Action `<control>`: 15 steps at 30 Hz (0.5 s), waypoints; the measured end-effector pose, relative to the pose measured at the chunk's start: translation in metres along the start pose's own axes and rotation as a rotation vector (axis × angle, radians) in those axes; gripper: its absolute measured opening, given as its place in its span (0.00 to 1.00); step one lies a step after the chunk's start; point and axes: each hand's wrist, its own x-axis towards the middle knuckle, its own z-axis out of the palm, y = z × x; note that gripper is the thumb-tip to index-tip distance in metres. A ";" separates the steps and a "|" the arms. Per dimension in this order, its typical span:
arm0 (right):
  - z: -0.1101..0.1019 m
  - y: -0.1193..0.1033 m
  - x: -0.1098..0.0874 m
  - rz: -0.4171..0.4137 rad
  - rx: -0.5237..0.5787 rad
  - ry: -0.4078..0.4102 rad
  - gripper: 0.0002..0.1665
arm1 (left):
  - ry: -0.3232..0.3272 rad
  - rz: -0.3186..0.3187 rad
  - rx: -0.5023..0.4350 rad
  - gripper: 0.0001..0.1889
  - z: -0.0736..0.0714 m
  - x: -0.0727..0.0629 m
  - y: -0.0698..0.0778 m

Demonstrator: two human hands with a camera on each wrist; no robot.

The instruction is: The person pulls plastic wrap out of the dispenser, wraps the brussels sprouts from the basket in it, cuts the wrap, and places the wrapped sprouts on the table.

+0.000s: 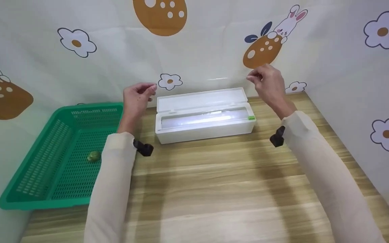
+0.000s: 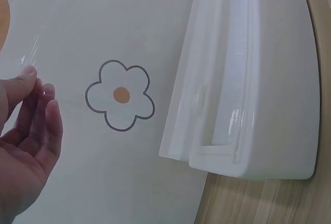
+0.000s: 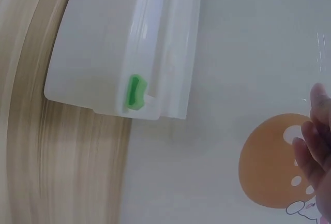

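A long white cling film dispenser box stands against the back wall with its lid raised. Inside lies a shiny roll of cling film, and a green slide cutter sits at the box's right end. Beyond the box's left end, my left hand pinches clear film between thumb and fingertips. My right hand is raised higher, past the right end, pinching the film too. Faint glints of the film sheet show at the fingertips in both wrist views; most of it is too transparent to trace.
A green plastic basket sits on the left, partly behind my left forearm, with a small greenish round item inside. Wood-grain table lies in front of the box. Patterned sheets form the back and side walls.
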 end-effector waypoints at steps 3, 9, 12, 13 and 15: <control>-0.004 -0.004 0.003 0.010 -0.023 -0.004 0.12 | 0.001 0.008 0.019 0.15 -0.002 0.001 0.004; -0.012 -0.012 0.008 0.007 -0.048 0.002 0.13 | 0.017 0.035 0.042 0.16 -0.006 0.001 0.012; -0.015 -0.014 0.008 0.010 -0.050 0.005 0.13 | 0.019 0.043 0.044 0.16 -0.006 0.000 0.015; -0.015 -0.014 0.008 0.011 -0.051 0.007 0.13 | 0.019 0.045 0.042 0.16 -0.007 0.000 0.015; -0.016 -0.014 0.007 -0.001 -0.051 0.020 0.13 | 0.018 0.065 0.030 0.16 -0.007 -0.001 0.016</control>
